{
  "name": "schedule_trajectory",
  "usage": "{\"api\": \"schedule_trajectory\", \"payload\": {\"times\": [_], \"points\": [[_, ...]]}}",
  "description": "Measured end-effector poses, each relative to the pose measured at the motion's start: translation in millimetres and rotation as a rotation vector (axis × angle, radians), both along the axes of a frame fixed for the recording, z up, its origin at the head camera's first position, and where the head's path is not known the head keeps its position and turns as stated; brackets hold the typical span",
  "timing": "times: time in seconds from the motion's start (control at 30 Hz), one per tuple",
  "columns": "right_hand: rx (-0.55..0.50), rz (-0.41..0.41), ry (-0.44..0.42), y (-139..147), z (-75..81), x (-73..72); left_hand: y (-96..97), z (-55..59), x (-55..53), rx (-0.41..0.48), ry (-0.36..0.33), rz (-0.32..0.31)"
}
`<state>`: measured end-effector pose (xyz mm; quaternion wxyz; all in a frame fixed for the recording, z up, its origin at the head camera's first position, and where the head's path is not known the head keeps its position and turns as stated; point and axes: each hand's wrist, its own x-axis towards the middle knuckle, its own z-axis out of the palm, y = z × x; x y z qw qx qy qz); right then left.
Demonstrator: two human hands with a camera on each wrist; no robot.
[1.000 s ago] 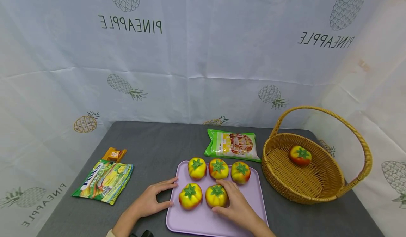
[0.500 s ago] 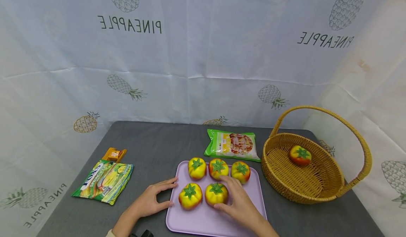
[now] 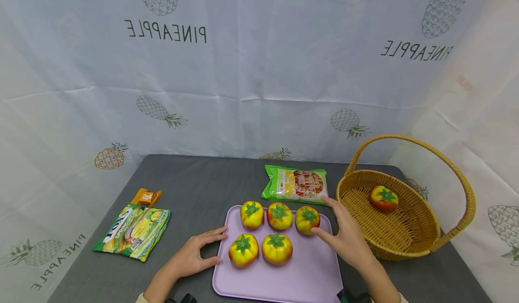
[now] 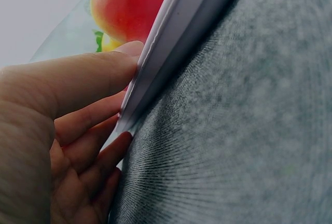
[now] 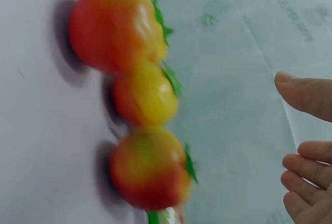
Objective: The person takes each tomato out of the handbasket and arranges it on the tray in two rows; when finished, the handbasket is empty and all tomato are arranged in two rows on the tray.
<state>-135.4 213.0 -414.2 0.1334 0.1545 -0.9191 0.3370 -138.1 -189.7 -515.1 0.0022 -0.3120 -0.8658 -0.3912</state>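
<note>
In the head view a lilac tray (image 3: 300, 280) bears several yellow-and-red, tomato-like fruits with green leafy tops. Three form the back row and two stand in front, among them the front right fruit (image 3: 277, 250). My left hand (image 3: 190, 257) is at the tray's left rim, thumb and fingers spread; up close in the left wrist view, its thumb (image 4: 98, 73) touches the rim (image 4: 155, 47). My right hand (image 3: 346, 237) hovers over the tray's right edge with nothing in it, thumb tip close to the back right fruit (image 3: 307, 220). Its spread fingers (image 5: 306, 169) show in the right wrist view.
A wicker basket (image 3: 352, 235) with a tall handle stands at the right, one similar fruit (image 3: 384, 199) inside. Behind the tray lies a green food packet (image 3: 300, 185). A soup packet (image 3: 134, 231) and a small orange packet (image 3: 147, 197) lie at the left.
My right hand has left the front right fruit and moved right and up to the tray's right edge. That fruit sits almost where it was. My left hand has not moved.
</note>
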Motion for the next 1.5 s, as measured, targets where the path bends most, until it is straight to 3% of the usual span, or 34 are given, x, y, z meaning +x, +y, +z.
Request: {"api": "schedule_trajectory", "payload": {"times": [0.33,0.67,1.03,1.27,1.5], "points": [[0.006,-0.135,-0.028,57.7,38.0,-23.3,-1.1,-1.8,-0.1,-0.007,0.022,0.003],[0.012,-0.194,-0.153,105.7,52.7,-49.8,-0.7,-1.5,-1.6,-0.007,0.025,-0.011],[0.089,-0.241,-0.336,145.6,35.9,-82.1,-0.4,-1.6,-1.0,-0.007,0.016,-0.011],[0.127,-0.279,-0.502,163.8,20.6,-87.3,0.8,-1.8,-0.8,-0.012,0.023,-0.01],[0.107,-0.244,-0.543,176.5,4.5,-91.7,0.2,-2.2,-1.0,-0.001,0.027,-0.005]]}}
